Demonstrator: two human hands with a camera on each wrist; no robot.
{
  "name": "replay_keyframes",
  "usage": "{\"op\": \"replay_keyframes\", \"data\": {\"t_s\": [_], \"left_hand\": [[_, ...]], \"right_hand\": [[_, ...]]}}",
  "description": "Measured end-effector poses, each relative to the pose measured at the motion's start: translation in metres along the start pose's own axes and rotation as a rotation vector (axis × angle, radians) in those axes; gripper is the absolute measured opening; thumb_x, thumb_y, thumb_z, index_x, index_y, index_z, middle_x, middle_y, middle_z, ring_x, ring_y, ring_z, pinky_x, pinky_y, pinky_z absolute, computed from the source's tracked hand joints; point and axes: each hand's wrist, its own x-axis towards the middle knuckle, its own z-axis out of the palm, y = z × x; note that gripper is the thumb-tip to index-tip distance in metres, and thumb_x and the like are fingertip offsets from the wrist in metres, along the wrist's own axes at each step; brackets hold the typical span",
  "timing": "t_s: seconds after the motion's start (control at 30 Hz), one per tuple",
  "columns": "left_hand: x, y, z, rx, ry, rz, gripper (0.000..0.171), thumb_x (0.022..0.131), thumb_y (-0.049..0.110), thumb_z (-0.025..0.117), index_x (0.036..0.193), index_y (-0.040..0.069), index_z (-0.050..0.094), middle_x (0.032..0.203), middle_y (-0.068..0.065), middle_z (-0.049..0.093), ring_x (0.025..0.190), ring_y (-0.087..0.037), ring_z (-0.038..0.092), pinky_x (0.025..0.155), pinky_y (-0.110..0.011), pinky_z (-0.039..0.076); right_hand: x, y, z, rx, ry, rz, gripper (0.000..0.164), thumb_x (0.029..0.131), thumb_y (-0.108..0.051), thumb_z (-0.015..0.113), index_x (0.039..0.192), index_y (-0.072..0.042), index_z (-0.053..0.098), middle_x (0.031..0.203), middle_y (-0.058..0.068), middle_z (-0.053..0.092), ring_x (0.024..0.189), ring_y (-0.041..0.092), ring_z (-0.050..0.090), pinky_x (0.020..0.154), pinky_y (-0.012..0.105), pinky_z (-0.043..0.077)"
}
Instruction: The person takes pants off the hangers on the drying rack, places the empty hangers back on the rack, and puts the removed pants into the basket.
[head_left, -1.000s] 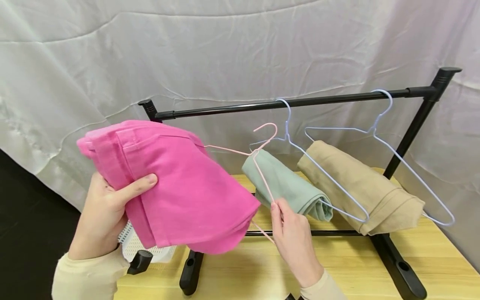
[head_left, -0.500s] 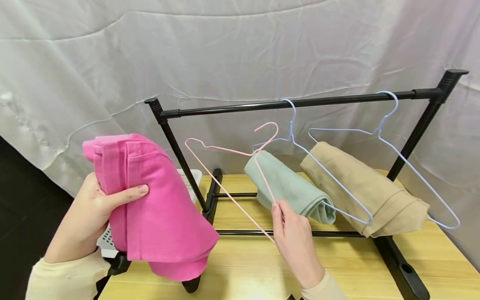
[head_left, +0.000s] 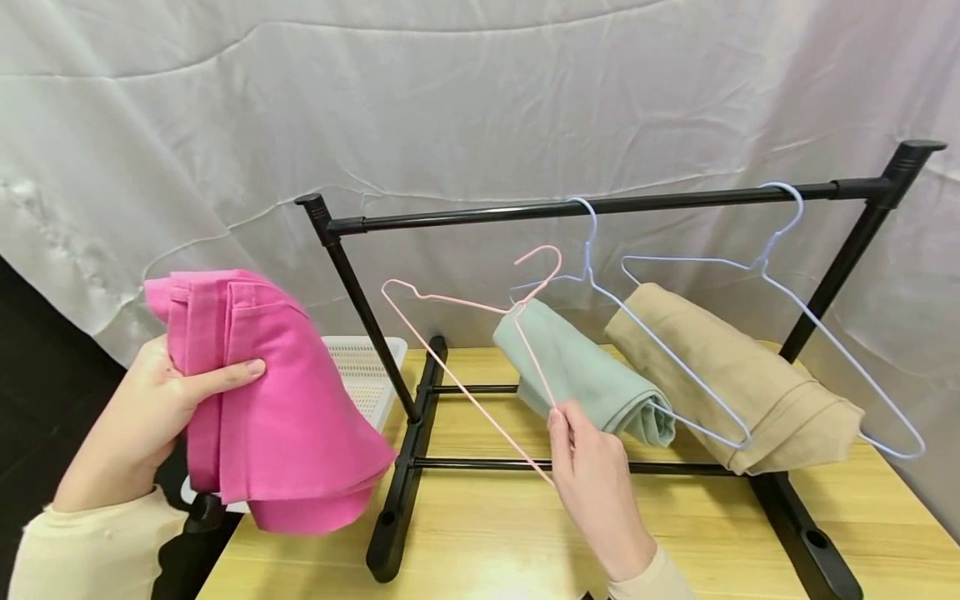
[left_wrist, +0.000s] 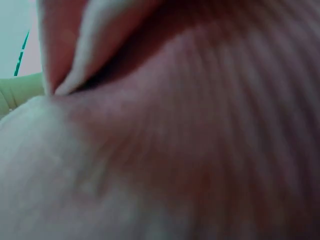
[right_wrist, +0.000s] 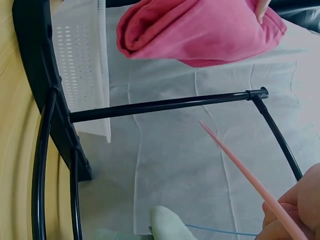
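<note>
Head view, which I read from left to right. Left hand point(head_left: 142, 421): gripping, thumb across the front, fingers hidden. Folded pink trousers point(head_left: 277, 425): in that hand, held up at the left edge of the tabletop point(head_left: 487, 533). White perforated basket point(head_left: 363, 341): same edge, behind. Black clothes rack point(head_left: 450, 218): standing on the tabletop. Pink wire hanger point(head_left: 465, 302): bare, off the rack, pinched by the right hand point(head_left: 600, 487). Folded mint-green garment point(head_left: 577, 371): on a blue hanger point(head_left: 588, 258), hooked. Folded khaki garment point(head_left: 735, 375): likewise, on a second blue hanger point(head_left: 764, 260), towards the right edge. Progress, as I judge it: trousers and pink hanger fully parted; placing either remains. Against one second ago: trousers then covered the pink hanger's left end; now they sit further left, lower, that end exposed.
</note>
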Motion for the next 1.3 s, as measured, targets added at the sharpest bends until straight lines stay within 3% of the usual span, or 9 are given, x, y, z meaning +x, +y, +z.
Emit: {"op": "replay_keyframes", "data": {"t_s": [0.23,0.53,0.77,0.97,1.07,1.3], "left_hand": [[0.009,-0.006,-0.018,0.115,0.040,-0.054,0.022,0.099,0.008,0.076,0.116,0.019,0.068,0.093,0.008,0.079,0.075,-0.017,0.079,0.066,-0.028,0.064],[0.030,-0.018,-0.030,0.285,0.116,-0.076,0.021,0.101,0.020,0.076,0.115,0.026,0.063,0.091,0.020,0.074,0.075,-0.007,0.075,0.069,-0.020,0.061],[0.047,-0.026,-0.035,0.274,0.149,-0.152,0.026,0.101,0.029,0.076,0.118,0.021,0.058,0.088,0.024,0.072,0.076,-0.003,0.074,0.068,-0.022,0.062],[0.062,-0.032,-0.037,0.193,0.182,-0.194,0.028,0.101,0.031,0.077,0.116,0.020,0.056,0.085,0.022,0.071,0.073,-0.004,0.074,0.066,-0.023,0.063],[0.070,-0.033,-0.039,0.175,0.225,-0.218,0.029,0.100,0.032,0.077,0.115,0.022,0.055,0.083,0.023,0.070,0.073,-0.002,0.072,0.066,-0.020,0.061],[0.093,-0.041,-0.035,0.019,0.352,-0.221,0.030,0.096,0.021,0.082,0.112,0.018,0.058,0.081,0.020,0.068,0.071,0.002,0.068,0.064,-0.014,0.057]], "right_hand": [[-0.001,0.001,-0.001,-0.005,-0.001,-0.002,0.021,0.109,-0.009,0.061,0.088,-0.013,0.061,0.060,-0.013,0.033,0.051,0.002,0.032,0.045,0.020,0.028],[-0.002,0.003,-0.001,-0.003,-0.015,-0.003,0.022,0.109,-0.008,0.059,0.088,-0.013,0.061,0.061,-0.013,0.036,0.050,-0.001,0.030,0.044,0.019,0.028],[-0.003,0.004,-0.001,-0.012,-0.023,-0.013,0.020,0.109,-0.008,0.060,0.089,-0.012,0.063,0.061,-0.012,0.041,0.052,0.000,0.034,0.045,0.020,0.031],[-0.002,0.002,-0.002,-0.012,-0.019,-0.014,0.019,0.108,-0.007,0.061,0.090,-0.012,0.064,0.063,-0.010,0.046,0.053,0.001,0.037,0.046,0.020,0.034],[-0.002,-0.001,0.000,-0.003,-0.031,-0.018,0.018,0.108,-0.007,0.061,0.091,-0.012,0.063,0.063,-0.010,0.046,0.054,0.003,0.040,0.048,0.021,0.036],[-0.004,-0.005,0.003,-0.013,-0.026,-0.031,0.018,0.107,-0.006,0.062,0.090,-0.012,0.061,0.060,-0.014,0.038,0.053,0.003,0.038,0.049,0.020,0.034]]}}
